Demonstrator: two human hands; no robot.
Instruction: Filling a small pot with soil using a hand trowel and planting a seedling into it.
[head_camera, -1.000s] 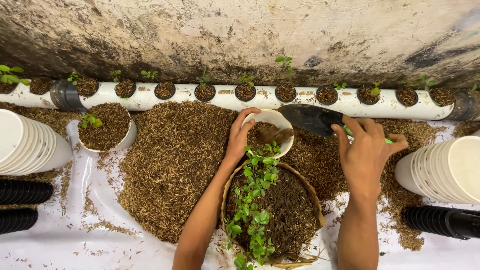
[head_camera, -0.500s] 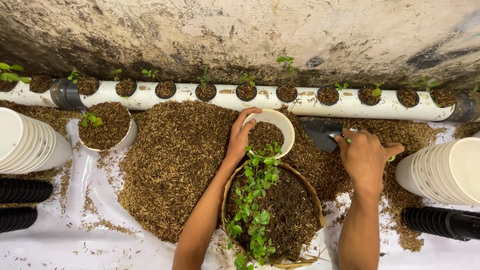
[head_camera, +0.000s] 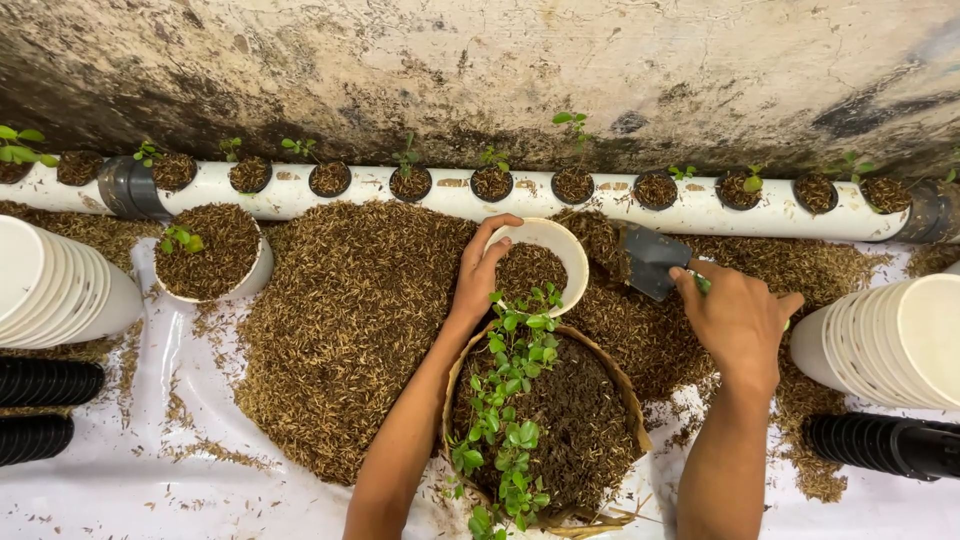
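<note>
Head view: left hand (head_camera: 478, 275) grips a white plastic cup (head_camera: 545, 262) half-filled with brown husk, while right hand (head_camera: 738, 318), fingers wrapped round a dark metal trowel (head_camera: 650, 260), scoops right of the cup. Filling appears underway; next, the load must tip cleanly into the cup.

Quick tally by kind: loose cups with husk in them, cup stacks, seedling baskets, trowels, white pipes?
White cups with husk: 2, one held by the left hand at, one standing at
White cup stacks: 2, and
Seedling basket: 1
Trowel, in the right hand: 1
White pipe: 1
Total: 7
</note>
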